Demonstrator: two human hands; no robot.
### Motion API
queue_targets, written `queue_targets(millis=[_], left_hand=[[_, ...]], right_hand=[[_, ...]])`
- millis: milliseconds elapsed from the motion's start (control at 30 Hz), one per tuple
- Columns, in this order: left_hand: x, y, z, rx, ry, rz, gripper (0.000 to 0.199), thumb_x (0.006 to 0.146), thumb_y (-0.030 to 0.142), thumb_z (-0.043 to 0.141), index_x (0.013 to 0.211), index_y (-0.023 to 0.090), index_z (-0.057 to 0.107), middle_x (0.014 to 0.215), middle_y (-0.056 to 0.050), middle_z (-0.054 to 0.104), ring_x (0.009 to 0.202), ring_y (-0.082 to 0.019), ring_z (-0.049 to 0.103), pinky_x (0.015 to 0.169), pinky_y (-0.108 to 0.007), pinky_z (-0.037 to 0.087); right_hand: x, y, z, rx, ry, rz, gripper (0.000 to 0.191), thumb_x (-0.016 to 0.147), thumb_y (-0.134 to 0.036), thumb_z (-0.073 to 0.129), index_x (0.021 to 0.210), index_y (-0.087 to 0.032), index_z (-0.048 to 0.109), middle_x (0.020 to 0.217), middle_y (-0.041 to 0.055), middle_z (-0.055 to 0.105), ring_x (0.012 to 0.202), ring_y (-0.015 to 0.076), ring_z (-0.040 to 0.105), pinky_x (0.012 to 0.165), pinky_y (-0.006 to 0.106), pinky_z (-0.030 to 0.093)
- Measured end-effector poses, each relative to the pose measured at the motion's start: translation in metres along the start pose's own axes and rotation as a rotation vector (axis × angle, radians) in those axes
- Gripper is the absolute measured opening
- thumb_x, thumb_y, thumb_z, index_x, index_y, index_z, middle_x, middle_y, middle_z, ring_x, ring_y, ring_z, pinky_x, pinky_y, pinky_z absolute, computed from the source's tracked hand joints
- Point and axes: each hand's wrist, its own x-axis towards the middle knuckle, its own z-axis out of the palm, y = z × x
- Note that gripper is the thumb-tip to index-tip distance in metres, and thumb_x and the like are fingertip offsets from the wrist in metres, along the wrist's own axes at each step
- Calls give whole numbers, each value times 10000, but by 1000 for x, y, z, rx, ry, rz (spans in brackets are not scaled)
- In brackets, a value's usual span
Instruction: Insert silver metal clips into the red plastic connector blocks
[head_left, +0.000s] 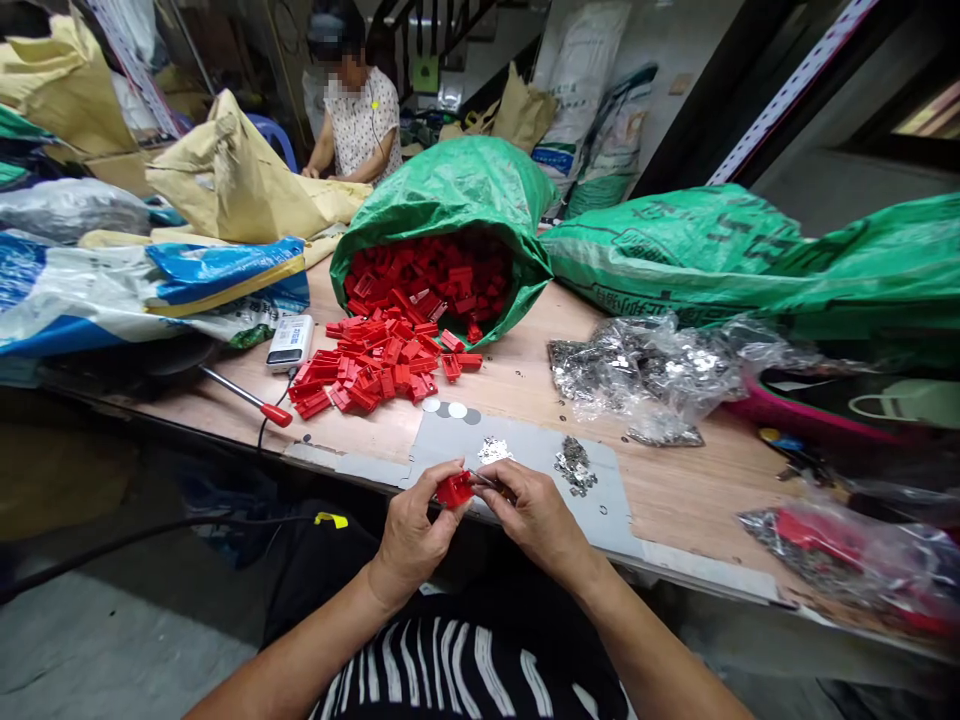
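Note:
Between the thumb and fingers of my left hand (420, 525) is a small red plastic part (454, 489), held just above the table's front edge. My right hand (536, 510) pinches a thin dark metal tool (484, 480), its end against the red part; its exact kind is too small to tell. Beyond my hands, on a grey mat (611, 500), lie a small heap of shiny silver pieces (495, 450) and a heap of darker metal pieces (576, 465). A pile of similar red parts (375, 365) spills from a green woven sack (457, 185).
Clear plastic bags of small metal pieces (645, 375) lie to the right. A white power bank (290, 342) and a red-tipped rod (276, 413) are at left. Another green sack (697, 235) lies at the back right. A co-worker (360, 120) sits across the table.

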Motion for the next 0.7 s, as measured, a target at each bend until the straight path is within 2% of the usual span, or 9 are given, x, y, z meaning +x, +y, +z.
queue_targets(millis=[200,333,467,633,700], left_hand=[[-1,0,2,58,18,48,388,829,133,578,1198,232,510,1194,-59,653,1069,-174,639,941,-294,506],[-3,-1,4,58,20,51,395,828,120,575,1200,234,506,1194,-60,655,1068,-173,641,943,-292,507],[-4,-1,5,7,36,28,372,837,135,578,1187,242,510,1210,-59,647,1093,-174,629,958,-304,503],[-3,-2,5,-34,54,21,349,841,160,589,1170,248,516,1223,-62,642,1121,-186,615,960,-332,509],[-3,-1,5,-17,58,40,345,840,156,589,1164,250,519,1221,-60,646,1149,-193,597,986,-359,494]], right_hand=[[-1,4,3,-49,-9,-108,190,865,-101,506,967,-206,627,916,56,675,852,180,611,763,306,488],[-1,3,3,-28,-20,-123,198,867,-106,505,969,-201,646,927,68,675,868,186,609,783,322,489],[1,3,-4,158,-58,-45,195,903,-195,501,989,-215,675,927,63,663,867,174,609,777,296,484],[2,12,-11,275,11,182,189,889,-325,543,968,-196,656,885,38,662,769,155,586,693,261,448],[2,16,-9,310,5,215,171,874,-340,563,927,-192,631,845,18,639,765,149,567,705,254,434]])
